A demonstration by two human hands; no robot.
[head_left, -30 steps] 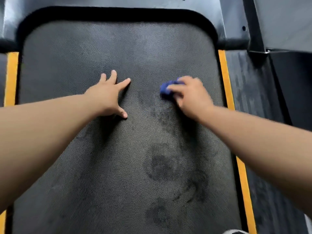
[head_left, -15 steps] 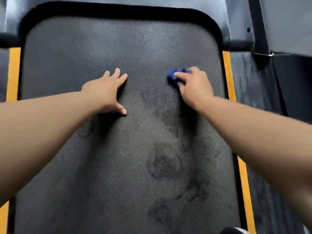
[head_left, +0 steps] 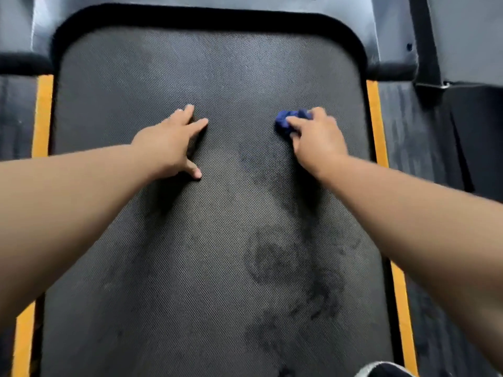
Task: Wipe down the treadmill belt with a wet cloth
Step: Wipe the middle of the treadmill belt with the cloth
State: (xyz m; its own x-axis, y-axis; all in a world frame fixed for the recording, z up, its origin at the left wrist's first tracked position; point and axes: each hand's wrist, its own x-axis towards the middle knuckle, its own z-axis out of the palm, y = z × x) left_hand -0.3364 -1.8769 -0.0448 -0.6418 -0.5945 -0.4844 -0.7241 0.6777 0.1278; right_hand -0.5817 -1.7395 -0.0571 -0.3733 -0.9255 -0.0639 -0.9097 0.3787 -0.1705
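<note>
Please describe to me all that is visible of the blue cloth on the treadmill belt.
The cloth is dark blue, soft-looking fabric, bunched into a small crumpled wad, not spread flat. Only its left and far edges show; the rest is hidden under the right hand, whose fingers curl over it and hold it against the treadmill belt. It sits on the far right part of the belt, short of the yellow side strip. Whether it is wet cannot be told.

Bare forearms (head_left: 81,202), left grip (head_left: 166,146), right grip (head_left: 318,144)
</note>
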